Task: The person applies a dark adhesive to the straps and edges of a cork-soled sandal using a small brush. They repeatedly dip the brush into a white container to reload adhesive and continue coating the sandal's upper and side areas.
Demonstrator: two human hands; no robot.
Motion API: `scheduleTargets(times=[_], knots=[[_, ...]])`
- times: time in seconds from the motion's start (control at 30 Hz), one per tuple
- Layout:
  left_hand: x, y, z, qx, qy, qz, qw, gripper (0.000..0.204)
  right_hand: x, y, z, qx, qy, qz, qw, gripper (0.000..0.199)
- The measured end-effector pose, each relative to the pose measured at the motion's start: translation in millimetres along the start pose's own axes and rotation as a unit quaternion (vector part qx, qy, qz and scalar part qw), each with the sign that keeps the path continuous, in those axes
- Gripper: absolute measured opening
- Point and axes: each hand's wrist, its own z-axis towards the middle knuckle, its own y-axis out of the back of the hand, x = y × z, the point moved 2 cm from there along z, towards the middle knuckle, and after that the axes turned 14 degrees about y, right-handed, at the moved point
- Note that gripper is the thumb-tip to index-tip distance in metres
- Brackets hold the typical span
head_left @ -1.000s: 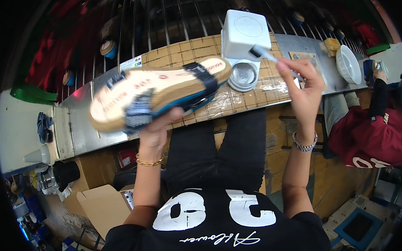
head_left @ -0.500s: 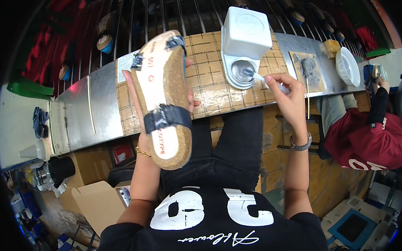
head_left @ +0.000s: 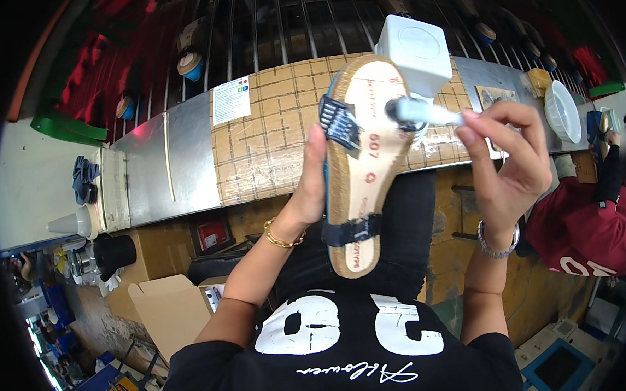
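Observation:
A sandal sole (head_left: 368,171) stands upright in front of me, toe end up, its pale underside with red print facing me. Black strap ends are folded over it on both sides of the forefoot and across near the heel. My left hand (head_left: 311,185) is closed around its left edge, fingers hidden behind it. Between the thumb and fingers of my right hand (head_left: 513,160) is a brush (head_left: 429,110) with a whitish handle and dark tip. That tip meets the right-hand strap end near the toe, slightly blurred. Behind the sole, a white pot (head_left: 415,45) is partly hidden.
Taped cardboard (head_left: 254,152) covers part of the metal bench (head_left: 148,154). A thin stick (head_left: 169,157) lies on the left. At right are a white bowl (head_left: 562,111) and a yellow block (head_left: 536,82). Metal rods (head_left: 283,27) run behind. A co-worker in maroon (head_left: 583,224) sits at right.
My right hand has lifted the brush from the pot's round opening to the sole. My left hand has brought the sole rightward, in front of the pot. The view has shifted slightly.

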Motion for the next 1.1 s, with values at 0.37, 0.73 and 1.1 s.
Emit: scheduleTargets(times=[0.37, 0.73, 1.1], knots=[[-13, -11, -9, -0.041, -0.056, 0.149, 0.986, 0.105, 21, -5, 16, -0.011, -0.013, 0.018, 1.000, 0.021], [-20, -19, -13, -0.029, -0.065, 0.169, 0.983, 0.111, 22, 10, 20, 0.034, 0.062, 0.044, 0.997, 0.024], [-24, -22, -19, -0.008, -0.029, 0.125, 0.992, 0.108, 19, 20, 31, 0.121, 0.107, 0.093, 0.982, 0.028]])
